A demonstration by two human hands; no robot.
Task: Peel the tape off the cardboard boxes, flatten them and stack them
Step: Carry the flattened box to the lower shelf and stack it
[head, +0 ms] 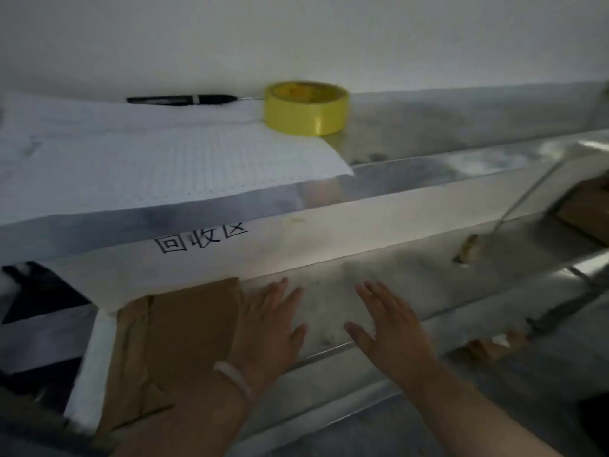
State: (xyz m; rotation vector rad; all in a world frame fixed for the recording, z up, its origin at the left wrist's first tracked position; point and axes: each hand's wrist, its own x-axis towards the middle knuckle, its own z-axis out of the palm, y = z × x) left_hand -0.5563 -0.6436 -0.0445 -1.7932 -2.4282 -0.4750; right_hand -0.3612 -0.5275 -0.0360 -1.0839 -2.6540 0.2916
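Two bare hands stretch over the lower shelf (412, 268) of a steel counter (428, 166), seen from the head camera. The left hand (267, 328), with a pale bracelet (234, 379) at its wrist, lies at the right edge of a flattened cardboard box (184, 331); contact cannot be told. The right hand (392, 328) is apart from the box. Each grip is spread, fingers straight, holding nothing. The box lies flat at the shelf's left end. Its long axis runs away from the person, and its far end is tucked beneath a paper label (201, 240). Up top, a yellow tape roll (306, 108) stands near a black pen (181, 99) on a white perforated sheet (131, 159).
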